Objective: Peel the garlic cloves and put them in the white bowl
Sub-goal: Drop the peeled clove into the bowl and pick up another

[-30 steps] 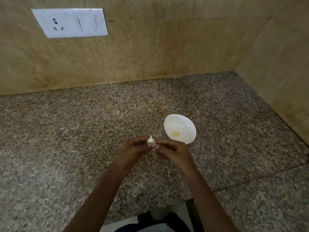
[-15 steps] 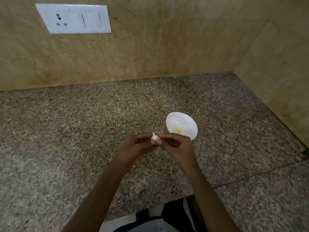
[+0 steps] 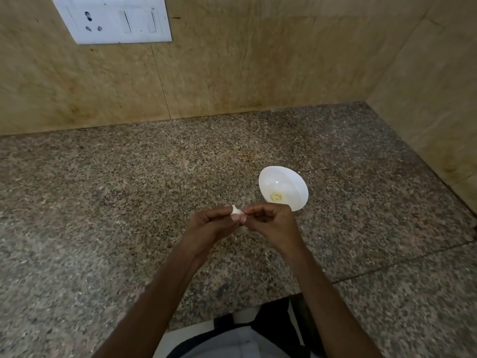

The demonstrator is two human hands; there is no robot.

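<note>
Bowl beyond right hand (switchboard behind)

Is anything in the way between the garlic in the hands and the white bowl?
Nothing visible blocks it. The garlic clove is pinched between the left hand and right hand, and the white bowl sits open just past the right hand.
</note>
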